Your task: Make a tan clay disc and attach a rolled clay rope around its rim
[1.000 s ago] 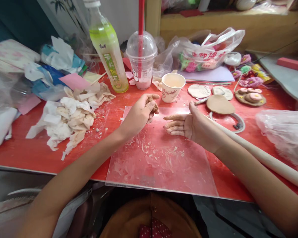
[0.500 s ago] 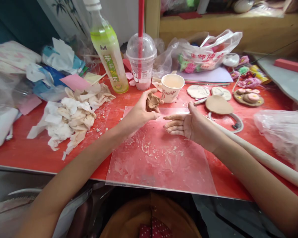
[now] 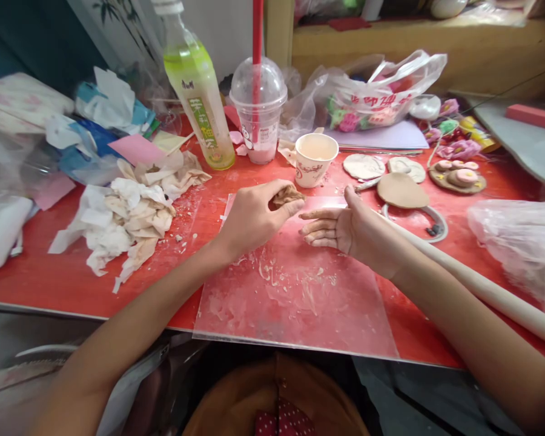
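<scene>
Right now, through the head camera, I am keeping my attention on the brown clay lump, which is sitting between the thumb and fingers of the left grip. That hand is pinching it, thumb along the near side, fingers curling behind and partly hiding it. As far as it is showing, its long axis is running left to right, one end pointing past the thumb tip. The right grip is holding nothing that I am seeing; its fingers are lying extended together, thumb raised apart, palm facing left. Its fingertips are ending just beside the left thumb tip, so the lump is lying to their left and slightly farther away; whether the two hands are touching I cannot tell. Both hands are reaching over the far part of a clear sheet, crumb-strewn, on the red worktop. Just beyond the lump, a paper cup is standing upright. Past the right thumb a flat clay disc is lying, and a pale rod is running alongside the right forearm.
</scene>
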A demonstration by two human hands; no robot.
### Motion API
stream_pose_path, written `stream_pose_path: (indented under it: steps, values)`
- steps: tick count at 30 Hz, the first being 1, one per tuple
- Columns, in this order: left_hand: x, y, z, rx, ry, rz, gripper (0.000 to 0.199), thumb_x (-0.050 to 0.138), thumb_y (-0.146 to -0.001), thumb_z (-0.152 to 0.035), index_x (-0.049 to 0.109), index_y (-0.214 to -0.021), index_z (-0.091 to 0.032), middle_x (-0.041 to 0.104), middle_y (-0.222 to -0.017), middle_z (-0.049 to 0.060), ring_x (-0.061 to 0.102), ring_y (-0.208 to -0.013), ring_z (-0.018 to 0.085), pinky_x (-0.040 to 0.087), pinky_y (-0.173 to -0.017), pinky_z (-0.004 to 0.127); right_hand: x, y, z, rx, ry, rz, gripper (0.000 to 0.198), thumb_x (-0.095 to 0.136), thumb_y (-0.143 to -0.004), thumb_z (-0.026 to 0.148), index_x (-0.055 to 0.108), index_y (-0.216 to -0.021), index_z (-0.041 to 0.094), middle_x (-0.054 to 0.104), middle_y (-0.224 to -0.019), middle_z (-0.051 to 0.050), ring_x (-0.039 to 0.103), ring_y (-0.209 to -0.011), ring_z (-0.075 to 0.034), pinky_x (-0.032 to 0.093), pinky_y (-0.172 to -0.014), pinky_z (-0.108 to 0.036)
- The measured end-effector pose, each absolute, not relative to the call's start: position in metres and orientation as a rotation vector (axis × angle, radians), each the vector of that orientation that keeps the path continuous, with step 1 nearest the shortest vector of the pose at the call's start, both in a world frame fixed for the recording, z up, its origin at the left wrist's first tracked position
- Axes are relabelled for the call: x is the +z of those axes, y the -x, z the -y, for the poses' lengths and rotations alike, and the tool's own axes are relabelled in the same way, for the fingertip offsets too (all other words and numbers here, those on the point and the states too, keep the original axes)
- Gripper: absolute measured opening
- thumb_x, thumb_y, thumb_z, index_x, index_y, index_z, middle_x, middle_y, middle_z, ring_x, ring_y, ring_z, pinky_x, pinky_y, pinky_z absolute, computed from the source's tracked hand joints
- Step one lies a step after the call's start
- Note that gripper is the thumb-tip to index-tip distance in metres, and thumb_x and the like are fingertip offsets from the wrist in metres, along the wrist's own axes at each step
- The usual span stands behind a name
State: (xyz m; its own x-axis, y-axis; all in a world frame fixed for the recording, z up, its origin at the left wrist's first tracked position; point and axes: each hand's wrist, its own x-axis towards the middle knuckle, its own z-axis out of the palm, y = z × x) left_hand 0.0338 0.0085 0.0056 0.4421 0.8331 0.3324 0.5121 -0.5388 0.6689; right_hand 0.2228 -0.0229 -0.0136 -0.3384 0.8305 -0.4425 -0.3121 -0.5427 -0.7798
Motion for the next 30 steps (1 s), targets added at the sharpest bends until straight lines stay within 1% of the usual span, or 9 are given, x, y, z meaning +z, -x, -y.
stream_pose_path:
  steps: [4,9,12,14,17,23,25,28,30]
  values:
    - [0.002,-0.036,-0.008,0.861,-2.306,-1.137,0.009,0.055,-0.083,-0.014,0.062,-0.087,-0.014,0.068,-0.080,0.001,0.059,-0.069,0.010,0.042,-0.065,0.022,-0.014,-0.223,0.023,1.952,1.115,0.768,0.080,0.011,-0.089,0.067,0.068,-0.092,0.012,0.072,-0.077,-0.011,0.068,-0.066,-0.014,0.055,-0.066,-0.021]
    - [0.000,-0.035,-0.008,0.907,-2.270,-1.093,0.016,0.046,-0.083,-0.004,0.056,-0.075,-0.015,0.065,-0.070,-0.001,0.056,-0.062,0.007,0.041,-0.060,0.020,-0.013,-0.222,0.023,1.939,1.135,0.751,0.080,0.010,-0.089,0.067,0.069,-0.092,0.012,0.072,-0.076,-0.012,0.067,-0.065,-0.015,0.055,-0.065,-0.023]
    - [-0.001,-0.034,-0.012,0.938,-2.169,-1.067,0.018,0.042,-0.088,-0.010,0.056,-0.078,-0.015,0.063,-0.069,-0.001,0.056,-0.061,0.008,0.043,-0.060,0.021,-0.013,-0.222,0.023,1.936,1.139,0.749,0.080,0.010,-0.089,0.066,0.069,-0.088,0.013,0.072,-0.076,-0.011,0.067,-0.066,-0.015,0.055,-0.066,-0.023]
    - [-0.002,-0.033,-0.016,0.932,-2.093,-1.004,0.016,0.041,-0.090,-0.013,0.057,-0.094,-0.016,0.064,-0.076,0.000,0.059,-0.069,0.009,0.045,-0.064,0.022,-0.012,-0.221,0.023,1.934,1.147,0.744,0.080,0.010,-0.090,0.065,0.069,-0.087,0.013,0.072,-0.076,-0.011,0.067,-0.067,-0.015,0.055,-0.066,-0.022]
    - [-0.003,-0.034,-0.017,0.911,-2.047,-0.887,0.036,0.050,-0.084,-0.009,0.046,-0.118,-0.018,0.064,-0.092,0.002,0.060,-0.084,0.010,0.047,-0.074,0.023,-0.011,-0.222,0.023,1.936,1.150,0.740,0.080,0.009,-0.090,0.065,0.069,-0.087,0.013,0.071,-0.075,-0.011,0.067,-0.065,-0.014,0.054,-0.065,-0.021]
    - [0.002,-0.038,-0.006,1.048,-2.069,-1.112,0.037,0.072,-0.071,-0.029,0.047,-0.097,-0.021,0.052,-0.066,-0.007,0.051,-0.059,0.008,0.043,-0.056,0.022,-0.011,-0.222,0.023,1.926,1.158,0.761,0.078,0.010,-0.089,0.067,0.068,-0.090,0.014,0.072,-0.076,-0.010,0.066,-0.064,-0.014,0.055,-0.066,-0.022]
    - [0.002,-0.038,-0.005,1.083,-2.093,-1.185,0.027,0.067,-0.077,-0.030,0.045,-0.091,-0.021,0.050,-0.064,-0.007,0.049,-0.057,0.008,0.041,-0.055,0.022,-0.012,-0.222,0.023,1.928,1.156,0.764,0.079,0.010,-0.089,0.066,0.068,-0.089,0.014,0.072,-0.076,-0.010,0.067,-0.065,-0.014,0.055,-0.066,-0.022]
    - [-0.002,-0.038,-0.010,1.103,-2.148,-1.224,0.011,0.047,-0.090,-0.025,0.044,-0.099,-0.020,0.053,-0.072,-0.004,0.052,-0.061,0.009,0.042,-0.060,0.023,-0.012,-0.222,0.024,1.936,1.150,0.764,0.078,0.011,-0.089,0.066,0.069,-0.088,0.013,0.071,-0.076,-0.010,0.067,-0.067,-0.014,0.055,-0.066,-0.021]
    - [-0.007,-0.038,-0.013,1.077,-2.168,-1.240,0.016,0.036,-0.094,-0.023,0.042,-0.108,-0.018,0.054,-0.076,-0.001,0.053,-0.063,0.010,0.042,-0.060,0.024,-0.012,-0.222,0.024,1.934,1.141,0.768,0.078,0.012,-0.089,0.066,0.069,-0.088,0.013,0.071,-0.076,-0.010,0.067,-0.068,-0.014,0.055,-0.067,-0.021]
